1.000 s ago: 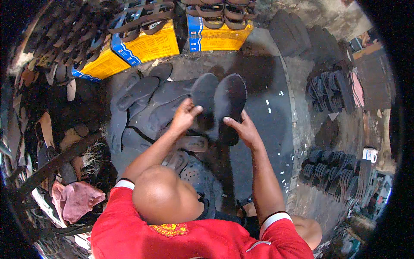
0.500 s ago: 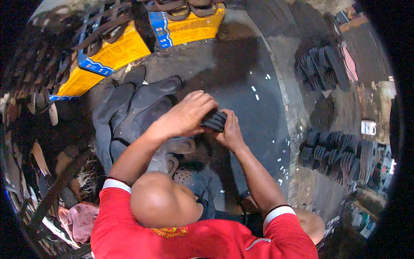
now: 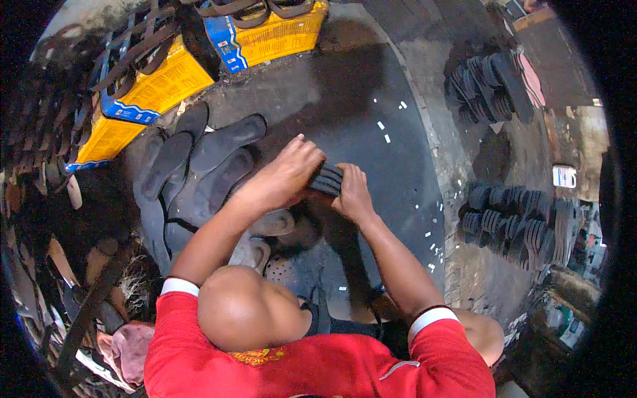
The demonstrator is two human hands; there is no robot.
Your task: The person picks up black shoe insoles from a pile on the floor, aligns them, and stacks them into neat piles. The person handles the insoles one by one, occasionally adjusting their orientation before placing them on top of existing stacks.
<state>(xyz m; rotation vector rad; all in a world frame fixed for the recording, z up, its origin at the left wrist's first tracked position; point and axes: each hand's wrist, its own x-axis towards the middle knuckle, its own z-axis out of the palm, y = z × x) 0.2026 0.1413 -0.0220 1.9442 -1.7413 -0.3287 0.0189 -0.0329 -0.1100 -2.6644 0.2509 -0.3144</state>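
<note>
Between my two hands is a small stack of dark, layered pieces, which look like shoe soles seen end-on. My left hand grips the stack's left side, its fingers curled over the edge. On the right side, my right hand is closed with fingers bent around the end. Most of the stack's length is hidden by the hands. Several loose dark soles lie overlapping on the ground beyond my left forearm. A lighter sole lies below my left wrist.
Yellow-and-blue boxes with dark straps on top stand at the far left. Stacks of dark soles and more bundles lie to the right, near a white jug. Small white bits dot the dark mat; pink cloth lies lower left.
My left hand has lowered from a raised, arched pose to a closer grip on the stack. My right fingers have moved further over its end. The whole view has shifted slightly.
</note>
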